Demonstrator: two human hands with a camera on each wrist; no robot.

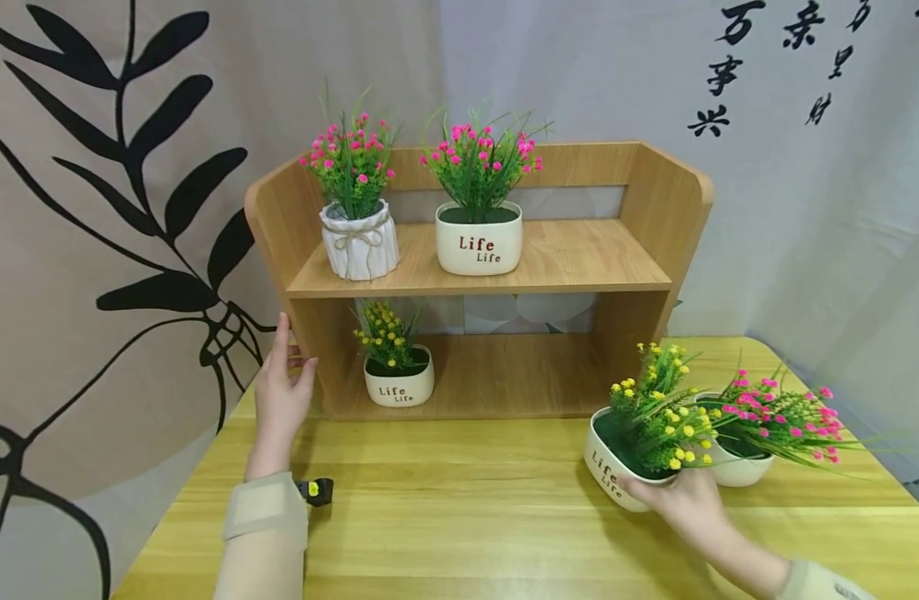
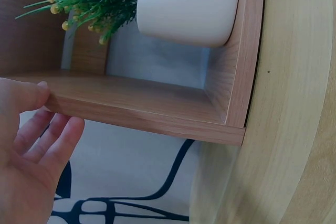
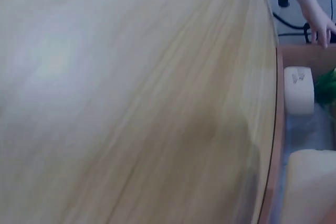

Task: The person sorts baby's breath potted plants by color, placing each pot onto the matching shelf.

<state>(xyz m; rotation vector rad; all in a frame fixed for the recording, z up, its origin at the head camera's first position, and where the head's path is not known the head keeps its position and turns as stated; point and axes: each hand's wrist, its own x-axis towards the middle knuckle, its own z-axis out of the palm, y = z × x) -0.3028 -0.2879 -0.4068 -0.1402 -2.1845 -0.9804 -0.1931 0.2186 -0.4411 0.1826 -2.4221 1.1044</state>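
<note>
My left hand [image 1: 282, 392] is at the left side panel of a two-tier wooden shelf [image 1: 474, 292]. In the left wrist view, its thumb lies on the panel's front edge and its fingers [image 2: 65, 140] on the outer face. My right hand [image 1: 687, 500] grips a white oval pot of yellow flowers [image 1: 616, 467] by its lower side, tilted above the table at the right. Just behind it, a white pot of pink flowers [image 1: 744, 471] overlaps it in the head view. A smaller pot of yellow flowers [image 1: 399, 390] sits at the left of the lower tier.
On the upper tier are pink flowers in a white pot tied with twine [image 1: 360, 246] and pink flowers in an oval "Life" pot [image 1: 479, 246]. The shelf stands at the back of a wooden table [image 1: 444, 517], before a patterned curtain [image 1: 564, 75].
</note>
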